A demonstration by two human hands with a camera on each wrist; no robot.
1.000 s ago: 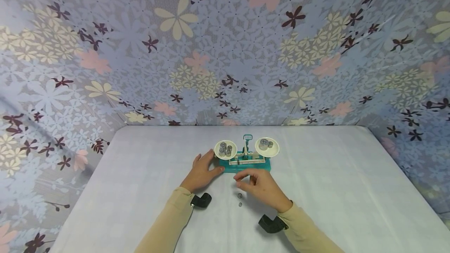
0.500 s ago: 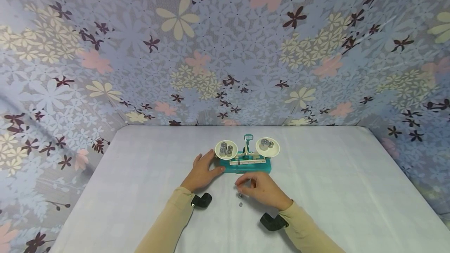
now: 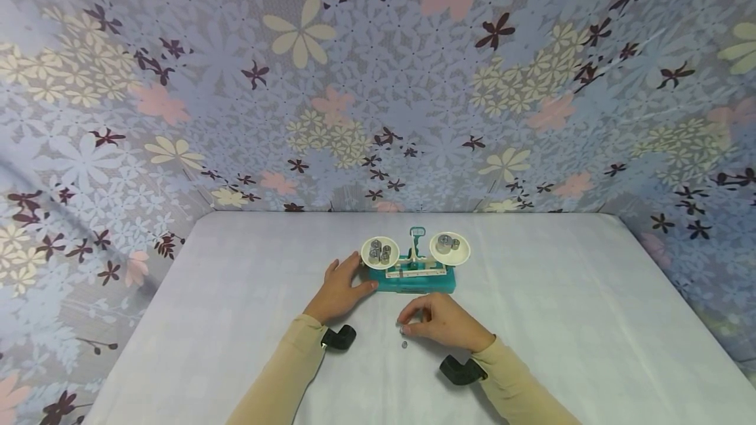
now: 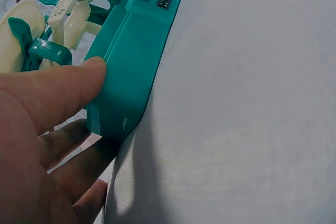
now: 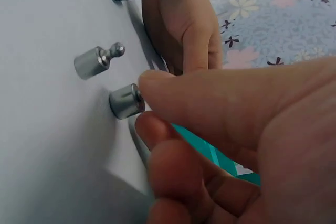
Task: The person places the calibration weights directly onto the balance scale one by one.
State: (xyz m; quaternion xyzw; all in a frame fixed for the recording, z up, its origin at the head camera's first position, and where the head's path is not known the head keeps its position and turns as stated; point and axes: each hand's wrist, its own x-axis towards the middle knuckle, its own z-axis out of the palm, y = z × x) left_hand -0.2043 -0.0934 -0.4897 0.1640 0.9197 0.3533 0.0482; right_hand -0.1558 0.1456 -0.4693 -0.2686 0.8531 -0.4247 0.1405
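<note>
A teal balance scale (image 3: pixel 407 284) stands on the table, with its left pan (image 3: pixel 365 257) and right pan (image 3: pixel 458 256) both bearing metal weights. My left hand (image 3: pixel 338 292) holds the left end of its base (image 4: pixel 131 66), thumb on the front and fingers round the end. In front of the scale, my right hand (image 3: pixel 445 321) pinches the knob of a small metal weight (image 5: pixel 125 102) between thumb and forefinger. That weight appears upright on the table; its knob is mostly hidden by the thumb. Another small knobbed weight (image 5: pixel 90 65) stands beside it.
A white cloth covers the table (image 3: pixel 561 320). Behind it and at both sides hang flower-patterned walls (image 3: pixel 378 84). Black wrist cameras (image 3: pixel 339 338) sit on both wrists, over the tan sleeves.
My right hand has come down and slightly toward me, away from the scale, and its fingertips have closed on the nearer-to-scale weight. The left hand stays in place.
</note>
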